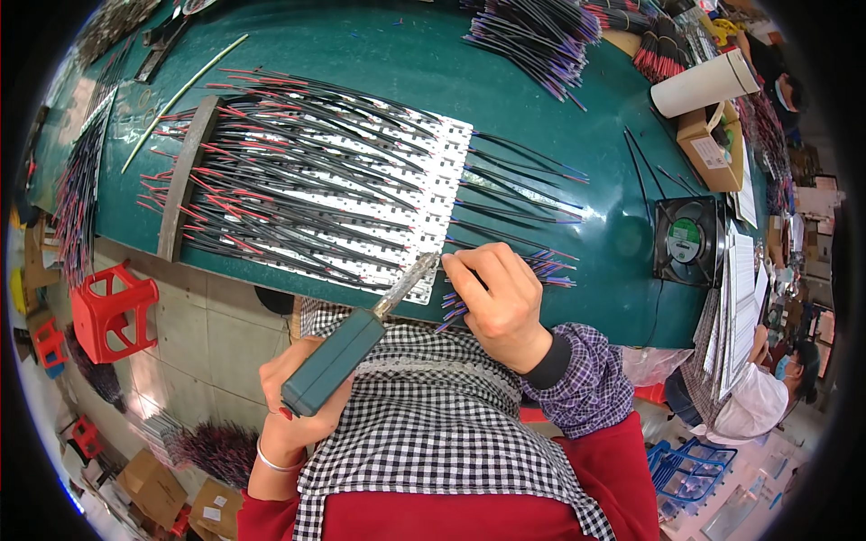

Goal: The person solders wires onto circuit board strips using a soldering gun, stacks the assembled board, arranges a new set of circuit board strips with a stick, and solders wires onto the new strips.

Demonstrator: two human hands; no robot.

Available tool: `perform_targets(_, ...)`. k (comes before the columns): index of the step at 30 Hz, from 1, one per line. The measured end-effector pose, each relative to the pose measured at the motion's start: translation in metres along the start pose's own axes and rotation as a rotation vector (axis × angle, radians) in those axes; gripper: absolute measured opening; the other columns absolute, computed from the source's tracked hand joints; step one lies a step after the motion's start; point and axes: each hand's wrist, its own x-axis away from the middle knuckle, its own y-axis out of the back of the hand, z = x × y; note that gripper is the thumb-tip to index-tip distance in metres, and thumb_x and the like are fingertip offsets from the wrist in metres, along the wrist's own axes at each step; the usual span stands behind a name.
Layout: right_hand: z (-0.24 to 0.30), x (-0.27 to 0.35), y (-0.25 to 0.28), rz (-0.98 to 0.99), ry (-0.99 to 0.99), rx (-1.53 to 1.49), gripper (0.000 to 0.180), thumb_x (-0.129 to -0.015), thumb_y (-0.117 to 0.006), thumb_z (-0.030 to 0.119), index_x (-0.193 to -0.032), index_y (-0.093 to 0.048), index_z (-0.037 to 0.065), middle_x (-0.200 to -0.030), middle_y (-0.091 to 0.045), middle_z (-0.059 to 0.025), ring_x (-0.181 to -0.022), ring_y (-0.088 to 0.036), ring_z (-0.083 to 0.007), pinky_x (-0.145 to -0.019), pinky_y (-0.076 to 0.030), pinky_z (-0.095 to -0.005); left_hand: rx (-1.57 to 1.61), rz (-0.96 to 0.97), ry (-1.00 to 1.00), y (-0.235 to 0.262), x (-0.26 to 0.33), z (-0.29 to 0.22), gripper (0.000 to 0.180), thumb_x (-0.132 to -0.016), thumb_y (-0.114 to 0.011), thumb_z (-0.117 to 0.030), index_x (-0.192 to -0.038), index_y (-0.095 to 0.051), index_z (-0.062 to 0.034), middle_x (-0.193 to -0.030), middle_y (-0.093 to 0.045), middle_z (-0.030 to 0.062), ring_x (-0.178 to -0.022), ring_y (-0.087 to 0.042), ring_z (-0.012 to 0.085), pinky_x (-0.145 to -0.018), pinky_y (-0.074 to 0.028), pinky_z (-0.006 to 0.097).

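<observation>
Workshop, green bench (379,54) across the upper frame, tiled floor below with a red stool (113,311) at 9 o'clock. Fan (690,241) at 3 o'clock on the bench, paper roll (705,84) at 1 o'clock, spare wire bundles (541,32) at 12.

White strip board (397,203) lies centre, covered in rows of red and black wires (298,171) fanned to the left; a wooden bar (185,176) lies across their far ends, seemingly to keep them flat and in line.

Left hand (293,397) closed around the green handle of a soldering iron (352,347), held low and angled up so the tip meets the board's near right corner. Right hand (501,298) curled, fingers pinched on thin dark wires (541,266) at that same corner, apparently feeding one end to the tip.

The joint itself is hidden behind the right knuckles; which wire is pinched cannot be made out. Checked apron (433,424) covers the lap. Another person (758,397) at 4 o'clock is cut off by the rim.
</observation>
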Motion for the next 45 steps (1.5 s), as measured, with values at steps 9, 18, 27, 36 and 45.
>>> perform_targets(9, 0.001, 0.000, -0.001, -0.019, 0.015, 0.014, 0.029, -0.071, -0.066, 0.008, -0.099, -0.069, -0.001, -0.091, -0.063, -0.0065, -0.083, -0.062, -0.0214, -0.063, -0.047, -0.0323, -0.018, -0.004, 0.017, 0.003, -0.002, -0.006, 0.017, -0.068, -0.074, 0.005, -0.083, -0.068, 0.0036, -0.080, -0.067, 0.0121, -0.064, -0.066, 0.0247, -0.058, -0.051, 0.030)
perform_targets(18, 0.001, 0.001, 0.000, -0.006, 0.001, 0.006, 0.031, -0.070, -0.065, 0.007, -0.099, -0.069, -0.001, -0.094, -0.065, -0.0070, -0.084, -0.062, -0.0220, -0.064, -0.047, -0.0323, -0.104, -0.033, -0.059, 0.003, 0.007, 0.000, 0.022, -0.069, -0.075, 0.002, -0.090, -0.072, 0.0046, -0.087, -0.071, 0.0142, -0.067, -0.070, 0.0248, -0.060, -0.054, 0.030)
perform_targets(27, 0.000, 0.000, 0.001, -0.038, -0.002, -0.040, 0.030, -0.068, -0.067, 0.006, -0.098, -0.069, -0.001, -0.091, -0.066, -0.0065, -0.082, -0.063, -0.0219, -0.063, -0.048, -0.0325, -0.019, 0.002, 0.013, 0.004, 0.004, -0.005, 0.023, -0.071, -0.074, 0.003, -0.093, -0.070, 0.0065, -0.089, -0.072, 0.0151, -0.072, -0.072, 0.0242, -0.065, -0.055, 0.029)
perform_targets(36, 0.001, 0.003, -0.002, -0.044, 0.048, 0.025, 0.030, -0.068, -0.067, 0.008, -0.097, -0.070, -0.002, -0.095, -0.066, -0.0082, -0.084, -0.063, -0.0226, -0.064, -0.049, -0.0327, 0.019, 0.044, 0.069, 0.010, -0.003, -0.011, 0.018, -0.070, -0.073, 0.004, -0.088, -0.068, 0.0053, -0.081, -0.068, 0.0133, -0.064, -0.066, 0.0212, -0.059, -0.050, 0.029)
perform_targets(45, 0.002, 0.003, -0.002, -0.031, 0.047, 0.040, 0.030, -0.069, -0.066, 0.008, -0.097, -0.070, -0.002, -0.096, -0.066, -0.0086, -0.086, -0.063, -0.0229, -0.065, -0.049, -0.0334, -0.060, 0.002, 0.063, 0.008, 0.022, 0.007, 0.019, -0.071, -0.073, 0.003, -0.090, -0.070, 0.0057, -0.083, -0.069, 0.0145, -0.065, -0.067, 0.0241, -0.059, -0.051, 0.030)
